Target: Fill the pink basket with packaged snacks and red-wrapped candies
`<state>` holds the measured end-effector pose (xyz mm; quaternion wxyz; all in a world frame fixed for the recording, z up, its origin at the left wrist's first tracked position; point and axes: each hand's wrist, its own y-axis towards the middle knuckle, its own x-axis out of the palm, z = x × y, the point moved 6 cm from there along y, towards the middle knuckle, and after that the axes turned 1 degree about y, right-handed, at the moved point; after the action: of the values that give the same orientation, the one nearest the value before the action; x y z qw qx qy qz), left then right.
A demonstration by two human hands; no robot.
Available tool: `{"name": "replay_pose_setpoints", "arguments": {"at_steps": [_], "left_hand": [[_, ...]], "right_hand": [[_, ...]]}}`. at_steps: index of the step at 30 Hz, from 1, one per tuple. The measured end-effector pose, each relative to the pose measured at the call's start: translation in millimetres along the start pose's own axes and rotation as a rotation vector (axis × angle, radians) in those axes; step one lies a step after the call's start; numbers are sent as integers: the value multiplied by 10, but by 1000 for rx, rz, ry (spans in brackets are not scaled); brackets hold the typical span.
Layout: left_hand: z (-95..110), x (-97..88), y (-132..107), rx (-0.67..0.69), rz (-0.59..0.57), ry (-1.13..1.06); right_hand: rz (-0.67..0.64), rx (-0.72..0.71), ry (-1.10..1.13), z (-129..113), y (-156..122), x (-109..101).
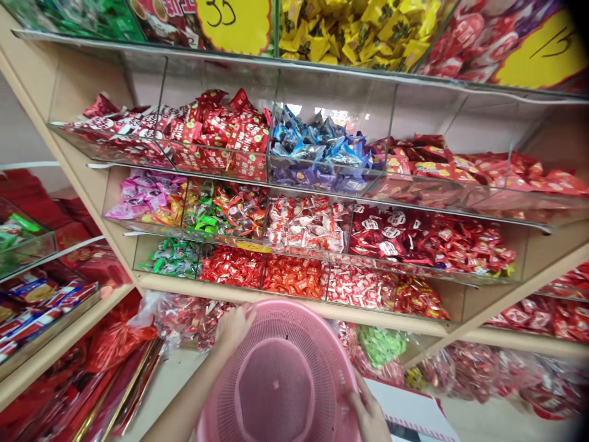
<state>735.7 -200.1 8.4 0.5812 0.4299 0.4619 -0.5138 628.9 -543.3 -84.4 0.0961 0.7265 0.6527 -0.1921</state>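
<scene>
1. Basket held to the sweet shelves, head view: the pink basket, bare inside, fills the bottom centre of the frame below tiers of clear bins.
2. The left hand curls its fingers over the rim at the basket's upper left. The right hand clasps the rim at lower right, near the frame's bottom edge.
3. Step in hand, seemingly: holding the basket up to the wooden shelf, with nothing in it yet.
4. A reach into any bin would call for one hand to let go while the other bears the basket.
</scene>
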Motion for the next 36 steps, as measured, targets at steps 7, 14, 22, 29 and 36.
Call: {"name": "replay_pose_setpoints", "arguments": {"at_steps": [7, 14, 22, 29, 36], "left_hand": [[-88, 9, 27, -5, 1, -28], [-287, -22, 38, -45, -22, -82], [-399, -90, 13, -92, -8, -87], [-419, -54, 71, -85, -45, -76], [-439, -50, 75, -72, -29, -73]], "right_hand": [[30, 7, -26, -25, 14, 35], [-33, 6, -64, -260, 23, 184], [-15, 127, -106, -34, 156, 222], [11, 140, -127, -52, 153, 189], [-4, 71, -202, -183, 148, 210]]}}
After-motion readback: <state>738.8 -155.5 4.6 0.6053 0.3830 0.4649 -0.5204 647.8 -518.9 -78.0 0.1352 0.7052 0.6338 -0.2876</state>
